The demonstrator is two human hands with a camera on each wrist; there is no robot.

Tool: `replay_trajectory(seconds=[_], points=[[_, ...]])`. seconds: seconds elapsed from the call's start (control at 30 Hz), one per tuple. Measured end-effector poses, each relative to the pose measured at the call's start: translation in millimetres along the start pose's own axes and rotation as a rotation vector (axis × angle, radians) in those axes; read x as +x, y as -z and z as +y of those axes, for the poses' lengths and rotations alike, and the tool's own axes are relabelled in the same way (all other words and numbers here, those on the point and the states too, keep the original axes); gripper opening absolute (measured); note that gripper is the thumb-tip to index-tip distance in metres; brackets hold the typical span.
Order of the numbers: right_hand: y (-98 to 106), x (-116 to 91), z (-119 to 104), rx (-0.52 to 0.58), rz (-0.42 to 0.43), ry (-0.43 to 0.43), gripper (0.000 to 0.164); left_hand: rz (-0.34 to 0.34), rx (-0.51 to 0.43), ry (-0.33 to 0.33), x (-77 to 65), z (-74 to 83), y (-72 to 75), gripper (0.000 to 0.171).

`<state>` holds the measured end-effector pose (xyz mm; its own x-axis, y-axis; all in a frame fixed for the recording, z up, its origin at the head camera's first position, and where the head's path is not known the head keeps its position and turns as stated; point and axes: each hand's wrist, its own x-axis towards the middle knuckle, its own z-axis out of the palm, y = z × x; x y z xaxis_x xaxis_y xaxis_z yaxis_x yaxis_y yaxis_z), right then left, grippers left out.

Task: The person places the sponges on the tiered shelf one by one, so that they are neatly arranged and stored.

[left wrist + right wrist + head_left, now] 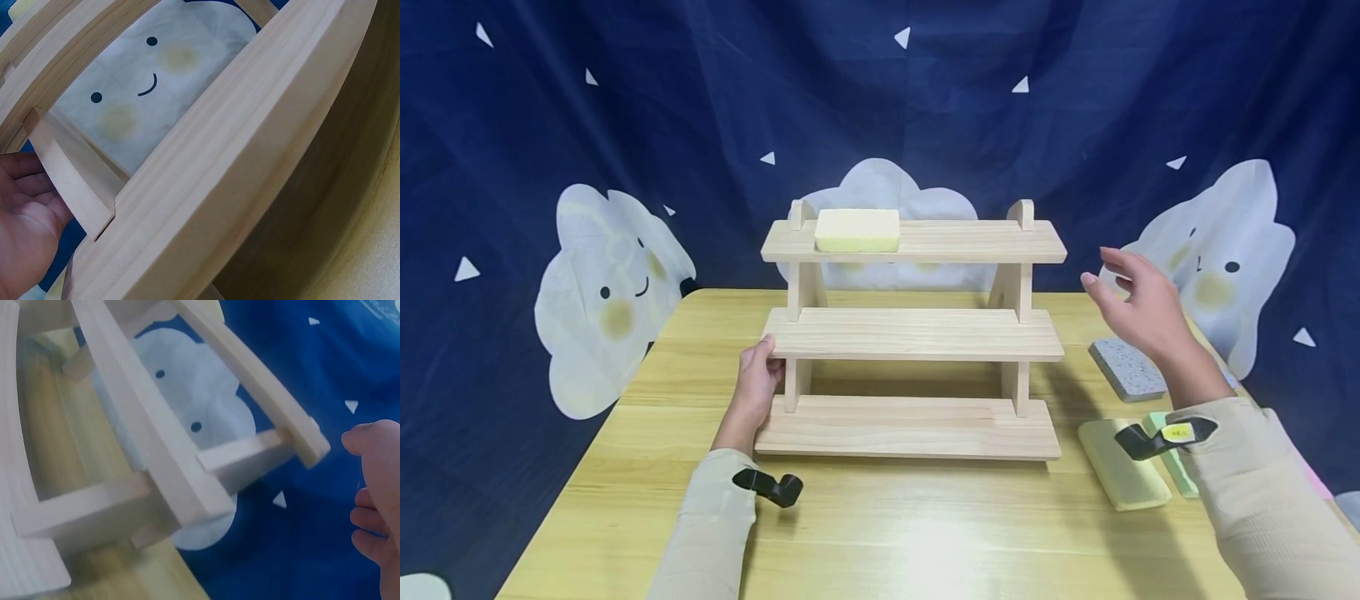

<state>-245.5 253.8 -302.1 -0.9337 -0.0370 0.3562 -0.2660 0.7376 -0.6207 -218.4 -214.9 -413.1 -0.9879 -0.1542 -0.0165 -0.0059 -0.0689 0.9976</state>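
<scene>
A three-tier wooden display shelf [917, 335] stands on the table, its tiers stepping up toward the back. My left hand [756, 387] grips its left end at the middle tier, thumb by the board's edge. In the left wrist view, curled fingers [31, 178] lie beside the slanted upright. A pale yellow sponge-like block [857, 231] lies flat on the top tier, left of centre. Holding nothing, my right hand [1142, 304] is raised in the air right of the shelf, fingers loosely bent. The right wrist view shows that hand [381, 481] apart from the shelf's end.
On the table's right side lie a grey speckled block [1127, 369], a yellow block [1123, 464] and a green block [1172, 458] partly under the right sleeve [1262, 492]. A pink edge [1313, 475] shows past that sleeve. A dark blue cloud-print curtain [902, 100] hangs behind the table.
</scene>
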Motion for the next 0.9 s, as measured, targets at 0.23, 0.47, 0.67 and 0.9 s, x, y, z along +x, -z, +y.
replay_trajectory(seconds=[0.23, 0.47, 0.67, 0.9], points=[[0, -8, 23, 0.028, 0.014, -0.035, 0.058, 0.005, -0.01, -0.009, -0.5, 1.2, -0.2, 0.049], [-1, -21, 54, -0.006, -0.034, -0.129, 0.064, 0.001, -0.014, -0.028, -0.4, 0.5, -0.4, 0.049], [-6, -32, 81, -0.056, -0.083, -0.219, 0.073, 0.0, -0.02, -0.026, 0.2, -0.4, 0.1, 0.048], [-13, -44, 113, -0.128, -0.107, -0.301, 0.078, -0.005, -0.021, -0.026, 1.1, -2.5, 0.4, 0.048]])
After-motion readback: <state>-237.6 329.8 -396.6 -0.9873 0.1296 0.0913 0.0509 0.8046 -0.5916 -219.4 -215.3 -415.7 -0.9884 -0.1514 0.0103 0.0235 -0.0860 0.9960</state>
